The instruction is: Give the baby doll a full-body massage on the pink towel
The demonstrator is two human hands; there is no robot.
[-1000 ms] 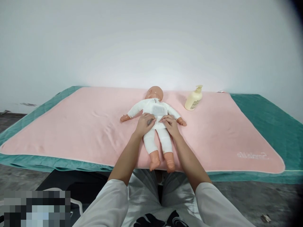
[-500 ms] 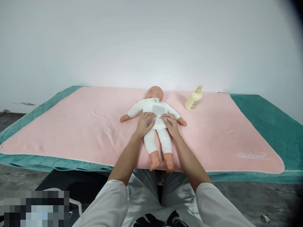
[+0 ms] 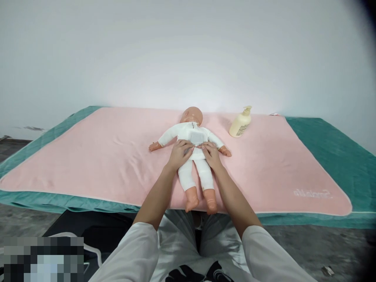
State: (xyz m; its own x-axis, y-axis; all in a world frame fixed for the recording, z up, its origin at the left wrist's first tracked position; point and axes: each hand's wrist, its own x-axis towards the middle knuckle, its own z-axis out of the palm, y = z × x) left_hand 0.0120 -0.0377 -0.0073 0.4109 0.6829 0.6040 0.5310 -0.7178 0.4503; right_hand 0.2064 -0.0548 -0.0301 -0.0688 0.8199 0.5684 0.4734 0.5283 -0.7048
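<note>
A baby doll (image 3: 202,170) with a white cloth body lies on a pink mat (image 3: 102,156), its head at the far side and its feet at the near edge. A pale rectangular patch shows on its trunk. My left hand (image 3: 180,152) rests on the left side of the doll's trunk, fingers stretched inward. On the right side of the trunk lies my right hand (image 3: 210,152), its fingers also extended. The fingertips of both hands nearly meet over the doll's middle. Neither hand grips anything.
A cream pump bottle (image 3: 240,124) stands on the mat, beyond the doll to the right. Beneath the mat is a green padded bed (image 3: 337,156), set against a white wall (image 3: 188,51). A black chair-like object (image 3: 88,231) sits below the bed's edge at left.
My right hand's fingers have shifted slightly inward on the doll's trunk, closer to my left fingertips. The doll and the bottle stay in place.
</note>
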